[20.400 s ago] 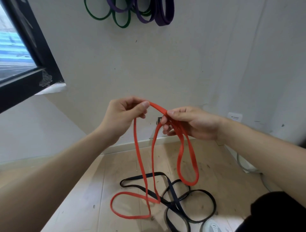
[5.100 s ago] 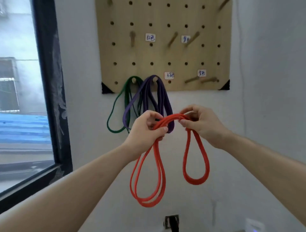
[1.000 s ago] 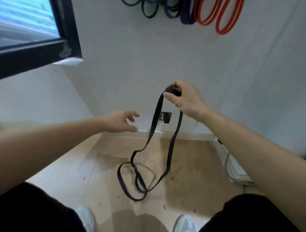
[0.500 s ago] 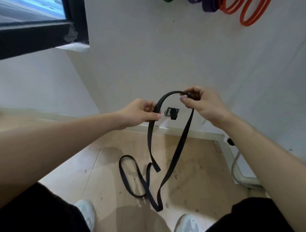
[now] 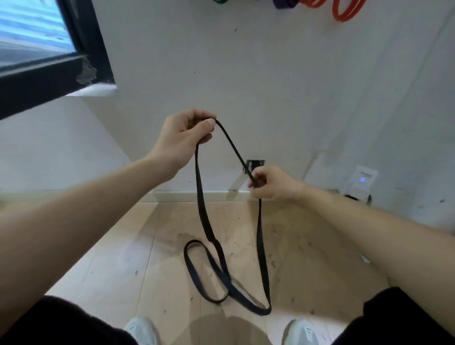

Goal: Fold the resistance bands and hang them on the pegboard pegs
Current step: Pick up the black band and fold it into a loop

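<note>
So here's the setup, using the little dark wall plate (image 5: pixel 256 163) low on the wall as my reference for everything.

The black band (image 5: pixel 200 197) is the one being handled. The left hand (image 5: pixel 183 136) is up and to the left of the plate, pinching the band between the thumb and curled fingers. The right hand (image 5: pixel 270 183) sits just to the right of the plate and a touch lower, fingers curled around the band too. A single strand runs diagonally between the two hands, crossing right in front of the plate.

From each hand a strand drops straight down below the plate. The bottom end is lying on the wooden floor (image 5: pixel 123 258), where it curls into a loop that crosses over itself, with a longer pointed loop beside it. The band isn't folded up, just a long floppy loop.

Way above the plate, at the top edge of the view, you can see the bottoms of hanging bands: red bands (image 5: pixel 344 12) furthest right, a purple band (image 5: pixel 285 3) next to them, and a sliver of a green band (image 5: pixel 219 1). What they hang from is out of shot.

Far up-left of the plate is a black window frame (image 5: pixel 49 81). Off to the right, at about the same height, there's a white box (image 5: pixel 363 178) with a small blue light. Down below, two pale shoes (image 5: pixel 141 330) poke in at the bottom edge.
</note>
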Motion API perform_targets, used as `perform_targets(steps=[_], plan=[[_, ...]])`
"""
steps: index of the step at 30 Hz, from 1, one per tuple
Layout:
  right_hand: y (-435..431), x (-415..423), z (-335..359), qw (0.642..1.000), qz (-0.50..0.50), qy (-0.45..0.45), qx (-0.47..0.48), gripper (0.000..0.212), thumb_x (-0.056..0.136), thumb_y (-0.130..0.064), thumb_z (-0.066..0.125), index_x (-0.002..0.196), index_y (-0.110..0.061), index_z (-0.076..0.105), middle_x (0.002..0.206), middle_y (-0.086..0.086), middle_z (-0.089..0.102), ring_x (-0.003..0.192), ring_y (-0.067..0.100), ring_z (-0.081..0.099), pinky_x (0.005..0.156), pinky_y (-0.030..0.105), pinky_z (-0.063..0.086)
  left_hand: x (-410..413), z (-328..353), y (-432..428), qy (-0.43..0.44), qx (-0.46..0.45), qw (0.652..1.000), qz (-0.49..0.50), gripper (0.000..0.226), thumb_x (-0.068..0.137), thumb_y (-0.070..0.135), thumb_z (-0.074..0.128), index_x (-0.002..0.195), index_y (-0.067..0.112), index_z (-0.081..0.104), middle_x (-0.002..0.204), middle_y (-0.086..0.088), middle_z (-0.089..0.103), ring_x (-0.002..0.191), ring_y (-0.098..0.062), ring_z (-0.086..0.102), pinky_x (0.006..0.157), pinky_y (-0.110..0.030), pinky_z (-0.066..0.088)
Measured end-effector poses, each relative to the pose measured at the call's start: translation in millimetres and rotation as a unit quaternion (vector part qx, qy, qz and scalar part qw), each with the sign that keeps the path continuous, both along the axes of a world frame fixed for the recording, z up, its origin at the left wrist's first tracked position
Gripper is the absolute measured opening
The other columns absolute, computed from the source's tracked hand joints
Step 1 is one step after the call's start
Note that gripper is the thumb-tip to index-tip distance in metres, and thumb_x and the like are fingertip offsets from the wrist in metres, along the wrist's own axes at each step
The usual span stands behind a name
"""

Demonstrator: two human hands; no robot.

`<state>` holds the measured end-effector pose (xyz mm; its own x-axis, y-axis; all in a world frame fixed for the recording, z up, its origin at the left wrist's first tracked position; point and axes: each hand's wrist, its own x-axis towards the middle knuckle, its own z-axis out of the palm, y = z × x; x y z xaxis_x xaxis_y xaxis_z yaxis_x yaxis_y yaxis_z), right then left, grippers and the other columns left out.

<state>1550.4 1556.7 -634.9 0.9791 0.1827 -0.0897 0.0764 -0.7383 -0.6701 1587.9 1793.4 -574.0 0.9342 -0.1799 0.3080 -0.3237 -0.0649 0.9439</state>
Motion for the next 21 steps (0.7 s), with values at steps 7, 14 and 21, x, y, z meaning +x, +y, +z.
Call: perform_targets(steps=[7,14,21], plan=[[9.0,-10.6,-59.8,0.987,-0.025,0.156,0.015,0.023,0.081,0.004,0.069,0.101,-0.006,0.068,0.081,0.007,0.064,0.078,0.02,0.068,0.069,0.029,0.057,4.6,19.8,0.3,-0.039,-0.051,0.994,0.085,0.01,0.102,0.012,0.058,0.105,0.011,0.067,0.08,0.002,0.061,0.065,-0.007,0.06,0.074,-0.024,0.058],[-0.8,-16.5,-65.8,0.971,-0.088,0.189,0.116,0.04,0.078,-0.008,0.084,0.107,0.005,0.061,0.093,0.023,0.075,0.086,0.03,0.076,0.088,0.051,0.059,22.0,33.0,32.7,-0.047,-0.116,0.969,0.215,0.011,0.101,0.019,0.058,0.093,0.024,0.065,0.082,0.005,0.061,0.062,-0.005,0.059,0.074,-0.025,0.059],[7.2,-21.3,-41.2,0.964,-0.004,0.216,0.154,0.031,0.085,-0.017,0.078,0.095,0.01,0.069,0.095,0.022,0.076,0.091,0.027,0.075,0.095,0.044,0.058,34.9,1.0,48.3,0.023,0.034,0.969,0.243,0.019,0.099,0.022,0.062,0.111,0.01,0.069,0.082,0.002,0.063,0.057,-0.009,0.058,0.068,-0.027,0.058]])
